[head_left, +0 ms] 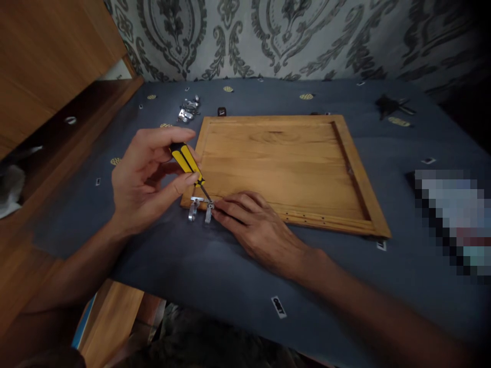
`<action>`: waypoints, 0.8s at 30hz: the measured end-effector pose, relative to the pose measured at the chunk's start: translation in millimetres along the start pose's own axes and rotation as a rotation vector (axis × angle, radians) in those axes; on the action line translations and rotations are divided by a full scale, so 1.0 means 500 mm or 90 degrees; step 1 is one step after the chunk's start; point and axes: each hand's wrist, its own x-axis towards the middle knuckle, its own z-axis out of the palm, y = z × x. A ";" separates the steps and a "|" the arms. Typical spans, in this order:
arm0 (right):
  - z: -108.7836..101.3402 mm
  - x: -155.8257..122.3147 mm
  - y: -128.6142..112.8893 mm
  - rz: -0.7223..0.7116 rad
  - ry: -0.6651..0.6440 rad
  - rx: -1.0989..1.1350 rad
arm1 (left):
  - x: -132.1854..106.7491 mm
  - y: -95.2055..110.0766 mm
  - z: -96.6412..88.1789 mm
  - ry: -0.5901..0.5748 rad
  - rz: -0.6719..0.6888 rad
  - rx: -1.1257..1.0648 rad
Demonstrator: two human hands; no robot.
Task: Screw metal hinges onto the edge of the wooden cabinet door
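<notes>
My left hand [148, 176] is closed around a screwdriver [186, 162] with a yellow and black handle. Its shaft slants down and its tip meets a silver metal hinge [197, 204] at the near left edge of a framed wooden panel [268, 158]. Two curved arms of the hinge hang over that edge. Along the near side of the frame, my right hand [257, 227] lies with its fingers together and its fingertips against the hinge's right end. Those fingertips partly hide what they pinch. The panel lies flat on a blue-grey cloth.
A small heap of similar metal hinges [188, 109] lies behind the panel's left corner. Dark pliers [393, 106] rest at the back right. A pixelated item [452, 220] is at the far right. Wooden furniture [57, 56] stands along the left, a patterned curtain [238, 38] behind.
</notes>
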 end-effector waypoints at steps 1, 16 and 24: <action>0.000 0.000 0.000 0.001 -0.001 -0.001 | 0.000 0.000 0.000 0.000 -0.002 -0.006; -0.003 -0.001 0.000 0.003 -0.014 -0.018 | 0.003 0.005 0.001 -0.001 -0.049 -0.042; 0.003 -0.001 0.001 0.004 -0.007 -0.007 | 0.005 -0.002 0.003 -0.007 0.023 0.015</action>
